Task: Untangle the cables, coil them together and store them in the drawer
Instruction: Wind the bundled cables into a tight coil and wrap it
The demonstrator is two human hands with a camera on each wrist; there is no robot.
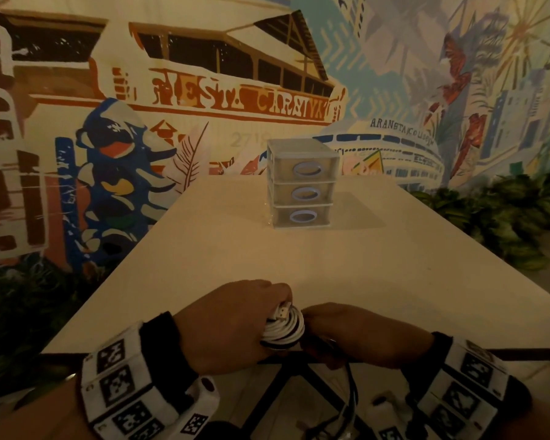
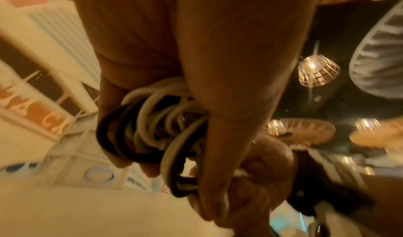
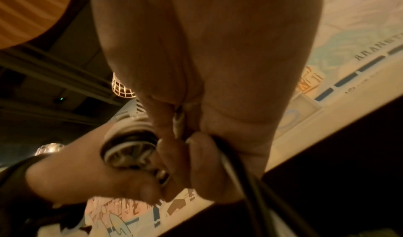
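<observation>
Down at the near edge of the table (image 1: 299, 255), the left hand (image 1: 226, 325) had its fingers curled through the coil of cables (image 1: 283, 328), while the right hand (image 1: 359, 335) pinched the loose strands (image 3: 237, 168); the drawer unit (image 1: 302, 182) stood well apart.

Hands and cables at the table's near edge

The left hand (image 1: 226, 325) is sitting left of the right hand (image 1: 359, 335), the cable coil (image 1: 283, 328) lying between them; the drawer unit (image 1: 302, 182) is standing behind on the table (image 1: 394, 265).
</observation>
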